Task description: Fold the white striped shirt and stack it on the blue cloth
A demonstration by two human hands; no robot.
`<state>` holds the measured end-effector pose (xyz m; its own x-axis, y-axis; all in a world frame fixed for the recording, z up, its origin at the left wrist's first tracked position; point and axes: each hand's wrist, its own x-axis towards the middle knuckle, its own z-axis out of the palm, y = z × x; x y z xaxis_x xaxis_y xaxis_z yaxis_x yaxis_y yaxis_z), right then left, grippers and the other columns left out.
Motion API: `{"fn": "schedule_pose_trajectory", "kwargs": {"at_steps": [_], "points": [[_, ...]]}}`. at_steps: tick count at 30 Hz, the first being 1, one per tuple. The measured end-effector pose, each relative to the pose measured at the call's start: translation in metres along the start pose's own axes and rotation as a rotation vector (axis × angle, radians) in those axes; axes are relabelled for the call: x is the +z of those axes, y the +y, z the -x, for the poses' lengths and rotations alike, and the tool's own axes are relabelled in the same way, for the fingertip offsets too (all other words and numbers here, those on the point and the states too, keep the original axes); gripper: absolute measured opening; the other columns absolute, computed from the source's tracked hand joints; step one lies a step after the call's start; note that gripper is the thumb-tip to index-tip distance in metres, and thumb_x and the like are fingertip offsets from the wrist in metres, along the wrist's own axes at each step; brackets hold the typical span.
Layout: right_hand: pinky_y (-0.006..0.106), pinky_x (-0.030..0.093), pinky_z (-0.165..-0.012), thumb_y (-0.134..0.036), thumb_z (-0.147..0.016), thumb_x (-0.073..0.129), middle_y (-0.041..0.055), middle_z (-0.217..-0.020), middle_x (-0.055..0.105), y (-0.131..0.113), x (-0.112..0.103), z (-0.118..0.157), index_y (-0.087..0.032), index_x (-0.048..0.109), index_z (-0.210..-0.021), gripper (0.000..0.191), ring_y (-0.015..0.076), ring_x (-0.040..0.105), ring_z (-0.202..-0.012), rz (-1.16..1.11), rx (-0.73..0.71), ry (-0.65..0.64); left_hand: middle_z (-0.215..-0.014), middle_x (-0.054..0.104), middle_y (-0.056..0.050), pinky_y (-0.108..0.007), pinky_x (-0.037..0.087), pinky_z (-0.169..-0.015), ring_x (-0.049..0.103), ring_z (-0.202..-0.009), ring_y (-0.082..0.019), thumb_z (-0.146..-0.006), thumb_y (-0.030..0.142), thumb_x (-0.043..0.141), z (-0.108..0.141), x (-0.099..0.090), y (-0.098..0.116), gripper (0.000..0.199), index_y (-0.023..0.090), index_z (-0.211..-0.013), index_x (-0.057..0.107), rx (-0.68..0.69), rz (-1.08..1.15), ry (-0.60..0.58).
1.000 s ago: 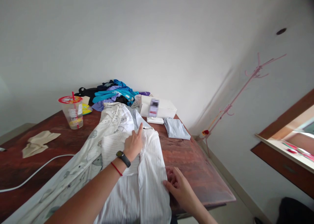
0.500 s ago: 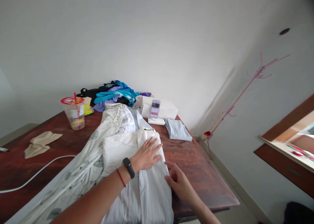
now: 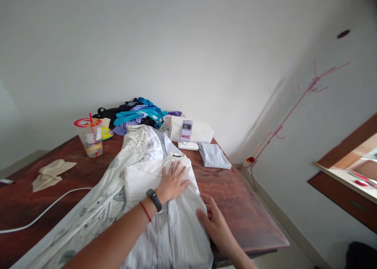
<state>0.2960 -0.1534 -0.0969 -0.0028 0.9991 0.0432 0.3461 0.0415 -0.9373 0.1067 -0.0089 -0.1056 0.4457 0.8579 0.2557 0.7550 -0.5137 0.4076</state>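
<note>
Left hand slid back, flat on striped shirt, right hand at hem

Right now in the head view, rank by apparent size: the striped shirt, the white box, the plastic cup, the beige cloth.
1. striped shirt, by far the largest, though nearest the camera
2. white box
3. beige cloth and plastic cup: too alike to rank.

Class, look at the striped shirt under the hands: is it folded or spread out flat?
Partly folded: the striped shirt has one side doubled over, pressed by the left hand.
</note>
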Motion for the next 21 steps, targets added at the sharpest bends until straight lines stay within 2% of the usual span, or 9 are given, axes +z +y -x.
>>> {"fn": "schedule_pose_trajectory", "kwargs": {"at_steps": [3, 7, 9, 12, 14, 17, 21], "points": [[0.037, 0.053, -0.083, -0.05, -0.086, 0.067, 0.0072, -0.103, 0.069, -0.001, 0.0, 0.02, -0.024, 0.041, -0.151, 0.075, 0.0242, 0.066, -0.09, 0.014, 0.017, -0.082, -0.169, 0.022, -0.01, -0.077, 0.008, -0.116, 0.014, -0.154, -0.045, -0.098, 0.056, 0.05, -0.002, 0.004, -0.001, 0.062, 0.032, -0.155, 0.043, -0.016, -0.013, -0.017], [0.038, 0.051, -0.092, -0.043, -0.081, 0.075, 0.0074, -0.107, 0.071, -0.001, -0.002, 0.043, -0.023, 0.035, -0.157, 0.089, 0.0249, 0.066, -0.097, 0.03, 0.026, -0.156, -0.17, 0.021, -0.009, -0.076, 0.009, -0.116, 0.014, -0.154, -0.044, -0.098, 0.055, 0.051, -0.005, 0.006, -0.003, 0.062, 0.034, -0.156, 0.043, -0.028, -0.067, -0.038], [0.039, 0.051, -0.094, -0.043, -0.081, 0.075, 0.008, -0.111, 0.072, 0.0, -0.004, 0.051, -0.024, 0.042, -0.154, 0.082, 0.0255, 0.066, -0.1, -0.015, 0.031, -0.181, -0.17, 0.02, -0.008, -0.075, 0.009, -0.116, 0.013, -0.155, -0.044, -0.098, 0.055, 0.049, -0.005, 0.006, -0.002, 0.062, 0.034, -0.156, 0.041, -0.033, -0.091, -0.052], [0.04, 0.048, -0.1, -0.047, -0.087, 0.067, 0.0096, -0.121, 0.07, -0.001, -0.015, 0.053, -0.023, 0.062, -0.136, 0.054, 0.028, 0.064, -0.11, -0.032, -0.003, -0.13, -0.171, 0.017, -0.007, -0.076, 0.009, -0.115, 0.011, -0.155, -0.044, -0.098, 0.057, 0.047, -0.007, 0.002, 0.001, 0.063, 0.035, -0.157, 0.038, -0.065, -0.112, -0.104], [0.041, 0.046, -0.101, -0.049, -0.091, 0.062, 0.0093, -0.119, 0.072, -0.005, -0.029, 0.049, -0.022, 0.071, -0.122, 0.041, 0.0293, 0.063, -0.112, 0.022, -0.034, -0.084, -0.171, 0.017, -0.008, -0.078, 0.008, -0.113, 0.011, -0.154, -0.045, -0.097, 0.058, 0.047, -0.012, -0.003, 0.005, 0.064, 0.036, -0.157, 0.04, -0.111, -0.12, -0.15], [0.04, 0.049, -0.091, -0.048, -0.091, 0.06, 0.0083, -0.105, 0.074, -0.013, -0.062, 0.035, -0.021, 0.073, -0.116, 0.039, 0.0287, 0.064, -0.098, 0.136, -0.034, -0.063, -0.168, 0.024, -0.014, -0.079, 0.005, -0.111, 0.015, -0.153, -0.049, -0.091, 0.061, 0.053, -0.025, -0.013, 0.009, 0.069, 0.033, -0.154, 0.045, -0.211, -0.135, -0.174], [0.038, 0.049, -0.083, -0.043, -0.083, 0.07, 0.0073, -0.099, 0.072, -0.016, -0.115, 0.008, -0.019, 0.071, -0.124, 0.047, 0.0252, 0.062, -0.086, 0.185, -0.072, -0.1, -0.161, 0.036, -0.024, -0.073, 0.004, -0.114, 0.023, -0.149, -0.053, -0.078, 0.061, 0.069, -0.047, -0.032, 0.0, 0.083, 0.023, -0.149, 0.051, -0.344, -0.055, -0.02]]}}
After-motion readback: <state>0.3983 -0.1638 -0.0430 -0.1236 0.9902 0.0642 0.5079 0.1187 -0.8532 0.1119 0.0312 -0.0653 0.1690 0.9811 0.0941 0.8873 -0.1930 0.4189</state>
